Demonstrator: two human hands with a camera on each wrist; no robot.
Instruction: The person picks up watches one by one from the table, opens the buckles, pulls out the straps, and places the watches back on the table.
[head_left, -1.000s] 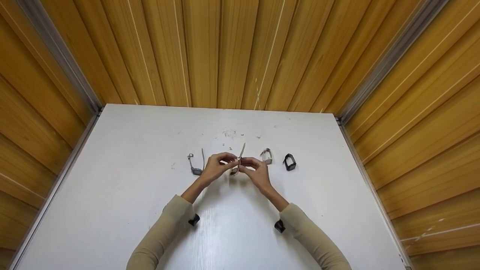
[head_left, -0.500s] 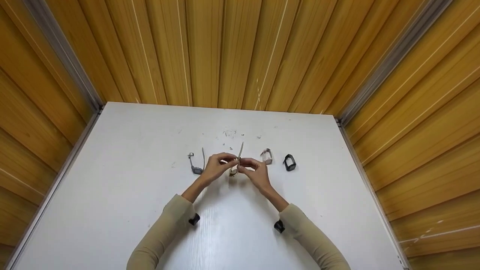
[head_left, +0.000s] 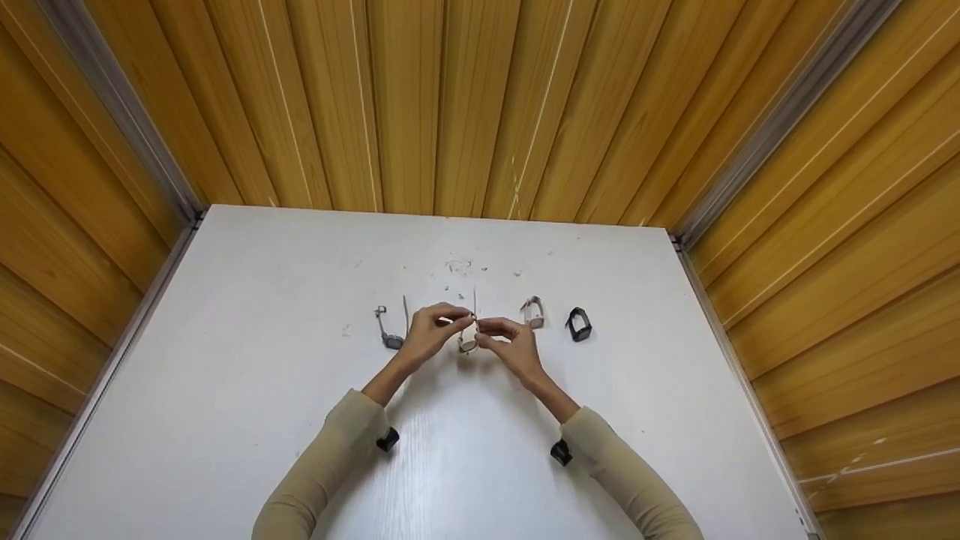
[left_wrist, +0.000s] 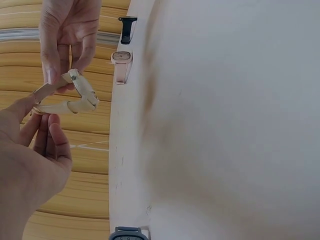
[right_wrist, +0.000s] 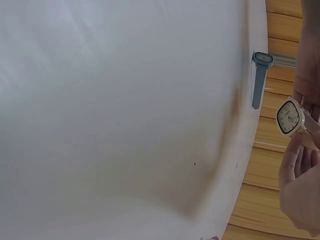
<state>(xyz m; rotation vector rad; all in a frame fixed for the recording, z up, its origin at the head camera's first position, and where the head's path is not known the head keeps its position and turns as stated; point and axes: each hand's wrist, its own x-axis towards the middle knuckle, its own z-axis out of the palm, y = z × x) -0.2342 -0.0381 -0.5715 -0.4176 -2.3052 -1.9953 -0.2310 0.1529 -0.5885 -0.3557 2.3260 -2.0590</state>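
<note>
A cream wristwatch [head_left: 468, 345] is held up between both hands over the table, its strap bent into a loop. In the right wrist view its pale square dial [right_wrist: 289, 117] faces the camera. My left hand [head_left: 431, 334] pinches the strap near the buckle end between thumb and fingers. From the other side, my right hand [head_left: 516, 346] pinches the strap with thumb and fingertips. A thin strap end [head_left: 475, 298] sticks up beyond the fingers. In the left wrist view the watch's back and strap loop [left_wrist: 82, 95] show; fingers partly hide where the strap ends meet.
On the white table [head_left: 262, 300], a blue-grey watch [head_left: 392, 342] lies left of the hands with its strap unfastened. To the right stand a pink watch [head_left: 534, 315] and a black watch [head_left: 580, 325], their straps looped. Wood-patterned walls [head_left: 435, 112] enclose the table's back and sides.
The strap end above the fingers has swung from leaning right to nearly upright and looks thinner. The watch case hanging below shows more now. Both hands stay almost in place.
</note>
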